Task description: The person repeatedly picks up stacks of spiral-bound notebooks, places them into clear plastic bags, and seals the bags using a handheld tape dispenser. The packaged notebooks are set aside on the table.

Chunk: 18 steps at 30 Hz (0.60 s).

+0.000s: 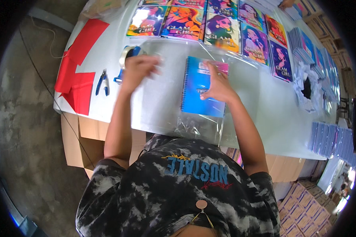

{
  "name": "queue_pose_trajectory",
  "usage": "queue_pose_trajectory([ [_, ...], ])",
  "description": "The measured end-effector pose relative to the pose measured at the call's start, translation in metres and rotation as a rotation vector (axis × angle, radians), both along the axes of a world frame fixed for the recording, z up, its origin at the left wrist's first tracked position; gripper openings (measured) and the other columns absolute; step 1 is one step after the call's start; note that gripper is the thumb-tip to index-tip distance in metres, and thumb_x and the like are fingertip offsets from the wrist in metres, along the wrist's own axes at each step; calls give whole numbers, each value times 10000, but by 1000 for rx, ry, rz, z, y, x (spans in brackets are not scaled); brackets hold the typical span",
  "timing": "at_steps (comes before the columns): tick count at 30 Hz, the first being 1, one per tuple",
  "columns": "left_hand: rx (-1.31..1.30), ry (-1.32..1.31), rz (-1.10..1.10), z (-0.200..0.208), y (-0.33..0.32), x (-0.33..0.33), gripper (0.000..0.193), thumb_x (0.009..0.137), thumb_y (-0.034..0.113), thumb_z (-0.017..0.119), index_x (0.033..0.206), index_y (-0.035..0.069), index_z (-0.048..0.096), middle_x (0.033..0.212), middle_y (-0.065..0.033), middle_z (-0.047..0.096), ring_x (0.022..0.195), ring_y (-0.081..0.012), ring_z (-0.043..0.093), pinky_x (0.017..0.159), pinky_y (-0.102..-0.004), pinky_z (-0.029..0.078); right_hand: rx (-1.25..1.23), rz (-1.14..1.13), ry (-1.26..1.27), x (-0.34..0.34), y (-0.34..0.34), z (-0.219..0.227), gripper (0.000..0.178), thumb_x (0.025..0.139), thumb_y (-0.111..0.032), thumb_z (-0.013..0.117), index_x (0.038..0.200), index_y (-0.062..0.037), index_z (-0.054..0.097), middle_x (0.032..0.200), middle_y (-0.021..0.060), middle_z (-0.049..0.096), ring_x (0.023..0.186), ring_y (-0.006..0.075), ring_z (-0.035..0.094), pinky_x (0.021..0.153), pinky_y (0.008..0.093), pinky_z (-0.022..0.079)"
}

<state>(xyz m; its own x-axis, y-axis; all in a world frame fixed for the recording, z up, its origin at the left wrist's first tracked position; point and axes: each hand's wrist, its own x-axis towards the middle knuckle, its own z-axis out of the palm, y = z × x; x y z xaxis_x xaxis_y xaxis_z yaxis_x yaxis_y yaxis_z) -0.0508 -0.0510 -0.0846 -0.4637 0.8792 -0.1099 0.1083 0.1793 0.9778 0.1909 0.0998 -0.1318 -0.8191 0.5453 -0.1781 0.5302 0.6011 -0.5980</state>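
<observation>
Blue spiral-bound notebook (197, 85), rectangular, central on smooth white table (261, 118), right hand (221, 87) spread across cover, crinkled clear film (199, 125) nearside, left hand (140, 71) blurred, hold indeterminable, near tape dispenser (123, 59).

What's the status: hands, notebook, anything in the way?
Right hand spread on blue notebook. Left hand blurred, by tape dispenser. Notebook flat; clear film shows past its near edge.

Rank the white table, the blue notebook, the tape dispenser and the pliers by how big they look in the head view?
1. White table
2. Blue notebook
3. Tape dispenser, judged by its visible part; the left hand hides some
4. Pliers
</observation>
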Motion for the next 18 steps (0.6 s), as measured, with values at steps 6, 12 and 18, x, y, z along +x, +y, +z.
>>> queue_pose_trajectory([
  [6, -619, 1071, -534, -33, 83, 88, 473, 720, 501, 689, 803, 35, 691, 728, -101, 669, 640, -224, 655, 610, -348, 516, -16, 36, 18, -1, 2, -1, 1162, 445, -252, 858, 1399, -89, 215, 1373, 169, 394, 1288, 298, 367, 1038, 458, 272],
  [12, -650, 928, -623, -29, 67, 16, 489, 689, 503, 715, 809, 31, 670, 764, -123, 664, 715, -245, 650, 644, -375, 500, 159, -177, 242, 14, 57, -20, 892, 605, -360, 789, 1337, -95, 354, 1303, 151, 468, 1241, 292, 409, 998, 463, 301],
  [18, -344, 341, -234, -57, 64, 48, 429, 823, 374, 646, 1059, 19, 601, 768, -124, 628, 697, -191, 603, 646, -302, 478, 58, -336, 250, 18, 138, -46, 419, 727, -447, 678, 979, -112, 674, 1135, 139, 589, 1031, 317, 553, 902, 457, 361],
])
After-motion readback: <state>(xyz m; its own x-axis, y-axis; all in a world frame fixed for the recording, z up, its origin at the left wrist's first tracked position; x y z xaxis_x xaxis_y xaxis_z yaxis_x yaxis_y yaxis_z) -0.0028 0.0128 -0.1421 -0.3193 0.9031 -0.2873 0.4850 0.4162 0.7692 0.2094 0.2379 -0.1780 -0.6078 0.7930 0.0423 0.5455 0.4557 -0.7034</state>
